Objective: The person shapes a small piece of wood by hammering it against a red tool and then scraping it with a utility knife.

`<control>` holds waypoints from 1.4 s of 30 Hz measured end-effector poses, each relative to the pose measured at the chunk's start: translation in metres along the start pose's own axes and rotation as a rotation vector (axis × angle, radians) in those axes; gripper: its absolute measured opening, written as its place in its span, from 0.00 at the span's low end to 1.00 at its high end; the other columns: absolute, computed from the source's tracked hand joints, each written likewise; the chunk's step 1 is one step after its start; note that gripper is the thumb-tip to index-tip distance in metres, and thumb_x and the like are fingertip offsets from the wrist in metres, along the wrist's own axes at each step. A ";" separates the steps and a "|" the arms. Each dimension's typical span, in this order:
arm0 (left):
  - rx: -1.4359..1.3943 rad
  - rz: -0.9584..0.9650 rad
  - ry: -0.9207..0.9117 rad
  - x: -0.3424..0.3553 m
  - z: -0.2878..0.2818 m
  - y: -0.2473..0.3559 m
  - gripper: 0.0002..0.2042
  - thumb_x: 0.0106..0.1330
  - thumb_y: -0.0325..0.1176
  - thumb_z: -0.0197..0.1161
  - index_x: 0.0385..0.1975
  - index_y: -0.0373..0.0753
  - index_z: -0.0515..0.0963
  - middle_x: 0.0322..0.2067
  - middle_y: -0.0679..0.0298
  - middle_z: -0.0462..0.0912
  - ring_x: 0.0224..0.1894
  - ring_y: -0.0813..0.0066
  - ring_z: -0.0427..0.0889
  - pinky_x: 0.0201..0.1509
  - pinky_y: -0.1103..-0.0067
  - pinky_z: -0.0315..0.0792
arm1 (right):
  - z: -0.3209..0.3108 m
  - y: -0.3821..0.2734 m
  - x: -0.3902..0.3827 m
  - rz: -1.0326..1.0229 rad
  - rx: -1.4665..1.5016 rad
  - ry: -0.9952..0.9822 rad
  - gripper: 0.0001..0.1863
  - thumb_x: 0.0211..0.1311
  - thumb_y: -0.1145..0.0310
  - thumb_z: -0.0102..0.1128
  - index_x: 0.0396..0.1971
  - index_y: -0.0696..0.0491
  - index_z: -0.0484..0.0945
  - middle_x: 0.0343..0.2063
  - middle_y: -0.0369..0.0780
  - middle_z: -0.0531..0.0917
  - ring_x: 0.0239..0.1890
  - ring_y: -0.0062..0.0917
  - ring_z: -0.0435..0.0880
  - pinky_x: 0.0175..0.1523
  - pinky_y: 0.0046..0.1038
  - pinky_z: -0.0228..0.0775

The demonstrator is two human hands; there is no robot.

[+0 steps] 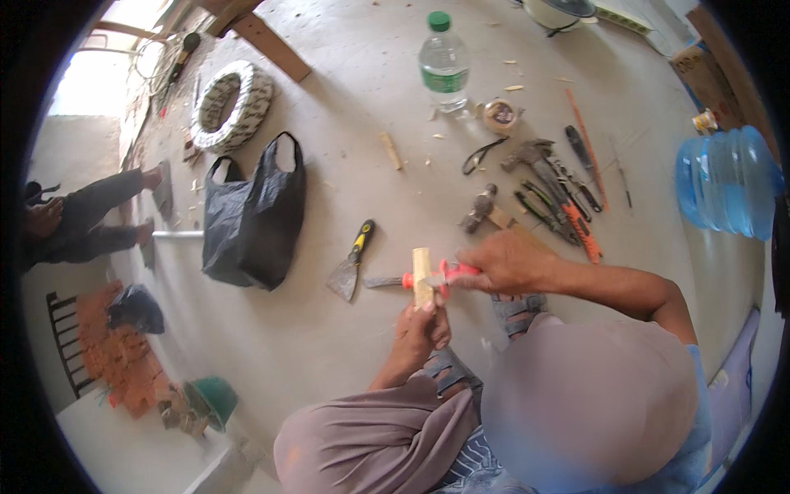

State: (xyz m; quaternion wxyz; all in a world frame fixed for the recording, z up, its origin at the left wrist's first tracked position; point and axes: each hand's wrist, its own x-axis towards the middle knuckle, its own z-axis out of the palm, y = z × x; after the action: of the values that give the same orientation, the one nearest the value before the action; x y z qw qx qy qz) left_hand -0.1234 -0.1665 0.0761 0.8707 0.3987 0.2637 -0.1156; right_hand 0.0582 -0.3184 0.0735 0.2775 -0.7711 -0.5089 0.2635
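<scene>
My left hand (418, 336) grips the lower end of a short pale wooden block (421, 265), held upright above the floor between my feet. My right hand (512, 259) is closed round a red-handled knife (461, 270), its grey blade against the block's right side. Left of the block shows a flat grey blade with a red collar (387, 281); whether a handle continues behind the wood is hidden. A putty knife (354, 262) with a black and yellow handle lies further left. Beyond my right hand lie a ball-peen hammer (479, 209), pliers (545, 216) and a claw hammer (543, 169).
A black plastic bag (253, 218) stands at left, near a wrapped ring-shaped roll (232, 107). A water bottle (444, 70) and a tape roll (499, 115) are ahead. At right lies a large blue water jug (724, 183). Another person's legs (107, 210) show at far left.
</scene>
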 end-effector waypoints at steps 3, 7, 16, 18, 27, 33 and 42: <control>0.036 -0.007 0.007 0.004 0.005 -0.004 0.13 0.72 0.44 0.50 0.42 0.40 0.65 0.15 0.70 0.59 0.14 0.82 0.56 0.17 0.82 0.55 | 0.019 0.009 -0.002 -0.050 -0.017 0.037 0.30 0.62 0.36 0.49 0.22 0.51 0.76 0.16 0.46 0.77 0.22 0.45 0.80 0.29 0.44 0.69; -0.029 -0.030 0.049 0.004 0.002 -0.006 0.12 0.72 0.44 0.49 0.41 0.41 0.65 0.14 0.71 0.57 0.13 0.82 0.54 0.16 0.82 0.54 | 0.025 0.020 0.017 -0.061 -0.026 -0.032 0.29 0.60 0.37 0.51 0.23 0.51 0.74 0.17 0.45 0.76 0.23 0.42 0.79 0.30 0.42 0.68; 0.079 -0.067 -0.072 -0.015 0.016 0.000 0.13 0.67 0.46 0.53 0.36 0.42 0.67 0.13 0.70 0.59 0.13 0.80 0.56 0.18 0.82 0.56 | -0.038 0.173 -0.002 0.583 0.268 0.463 0.15 0.65 0.57 0.52 0.42 0.48 0.84 0.24 0.43 0.83 0.30 0.25 0.82 0.39 0.30 0.72; -0.077 -0.087 -0.061 -0.016 -0.006 -0.007 0.14 0.68 0.48 0.52 0.36 0.44 0.67 0.11 0.72 0.57 0.11 0.81 0.54 0.17 0.81 0.54 | -0.072 0.122 -0.014 0.557 0.050 0.369 0.16 0.67 0.55 0.50 0.40 0.47 0.84 0.21 0.43 0.81 0.25 0.26 0.80 0.35 0.31 0.72; -0.259 -0.186 0.058 -0.007 -0.013 -0.008 0.16 0.70 0.53 0.47 0.36 0.46 0.68 0.12 0.74 0.57 0.11 0.81 0.54 0.18 0.81 0.52 | 0.003 0.002 0.005 0.057 -0.100 -0.028 0.30 0.62 0.36 0.47 0.26 0.50 0.79 0.16 0.47 0.78 0.22 0.45 0.80 0.29 0.45 0.69; -0.020 -0.061 0.089 -0.004 -0.005 -0.007 0.16 0.69 0.50 0.50 0.37 0.41 0.67 0.13 0.72 0.56 0.12 0.81 0.54 0.18 0.82 0.52 | 0.021 0.005 0.007 -0.050 -0.022 -0.018 0.33 0.62 0.33 0.45 0.23 0.51 0.77 0.16 0.46 0.78 0.22 0.43 0.80 0.29 0.43 0.69; -0.030 -0.077 0.099 0.004 0.005 -0.004 0.15 0.70 0.48 0.47 0.37 0.42 0.67 0.13 0.72 0.56 0.13 0.81 0.54 0.18 0.82 0.52 | 0.022 0.036 0.021 -0.078 -0.093 0.099 0.35 0.60 0.31 0.45 0.17 0.51 0.73 0.12 0.46 0.75 0.19 0.44 0.78 0.28 0.43 0.68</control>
State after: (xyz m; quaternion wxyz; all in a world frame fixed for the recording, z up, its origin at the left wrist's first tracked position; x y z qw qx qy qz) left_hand -0.1201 -0.1723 0.0741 0.8575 0.3803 0.3232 -0.1250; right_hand 0.0736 -0.3073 0.0305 0.2764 -0.7749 -0.5357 0.1904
